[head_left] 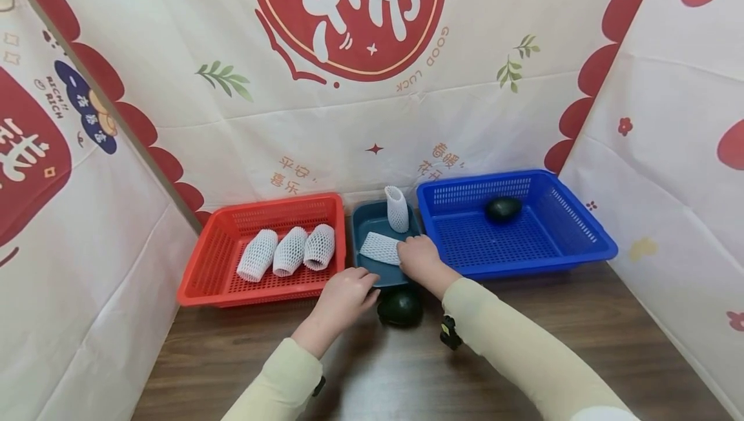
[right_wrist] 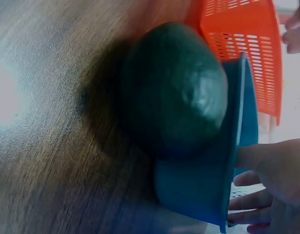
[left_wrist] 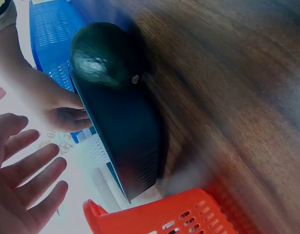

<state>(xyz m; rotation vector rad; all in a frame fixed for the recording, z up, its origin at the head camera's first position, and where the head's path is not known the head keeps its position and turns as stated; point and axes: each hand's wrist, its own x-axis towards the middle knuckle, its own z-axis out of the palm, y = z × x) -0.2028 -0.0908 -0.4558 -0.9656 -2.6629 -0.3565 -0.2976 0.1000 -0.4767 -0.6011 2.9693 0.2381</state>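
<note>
My right hand (head_left: pixel 420 258) is over the right end of a white foam net sleeve (head_left: pixel 379 248), which lies in a small teal tray (head_left: pixel 358 227). Its fingers seem to pinch that end, though the fingertips are partly hidden. A second foam net sleeve (head_left: pixel 398 209) stands upright at the tray's back. My left hand (head_left: pixel 344 298) hovers by the tray's front left corner; in the left wrist view its fingers (left_wrist: pixel 35 165) are spread and hold nothing. On the table in front of the tray sits a dark green avocado (right_wrist: pixel 174 90), close against the tray's wall.
To the left, a red basket (head_left: pixel 197 266) holds three foam net sleeves (head_left: pixel 289 252), their contents mostly hidden. At the right, a blue basket (head_left: pixel 465 240) has one avocado (head_left: pixel 503 208) in it. Printed cloth walls (head_left: pixel 349 114) enclose the wooden table (head_left: pixel 372 376) at the back and sides.
</note>
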